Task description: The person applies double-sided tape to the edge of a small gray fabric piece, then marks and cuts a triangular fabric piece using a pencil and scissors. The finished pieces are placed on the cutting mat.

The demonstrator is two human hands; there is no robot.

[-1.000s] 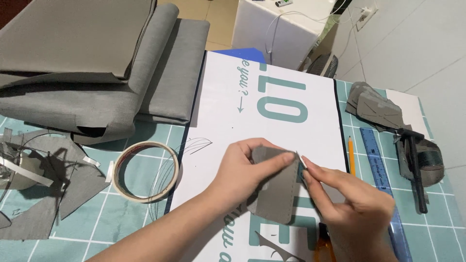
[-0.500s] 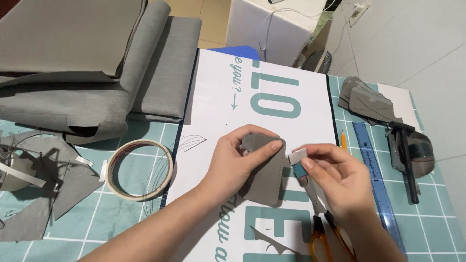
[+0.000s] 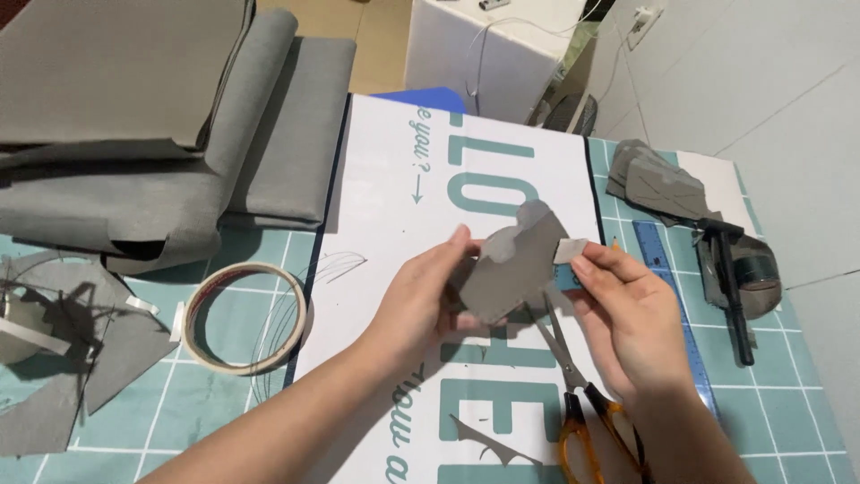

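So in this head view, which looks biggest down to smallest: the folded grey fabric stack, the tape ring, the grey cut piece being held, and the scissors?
1. Folded grey fabric stack, clearly largest.
2. Tape ring and grey cut piece look alike; the piece is raised nearer the camera, so unsure.
3. Scissors, partly hidden, rank uncertain.

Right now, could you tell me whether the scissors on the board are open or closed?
Closed, as far as shows: the scissors lie flat with blades together in one line, orange handles side by side, partly hidden beneath the right hand.
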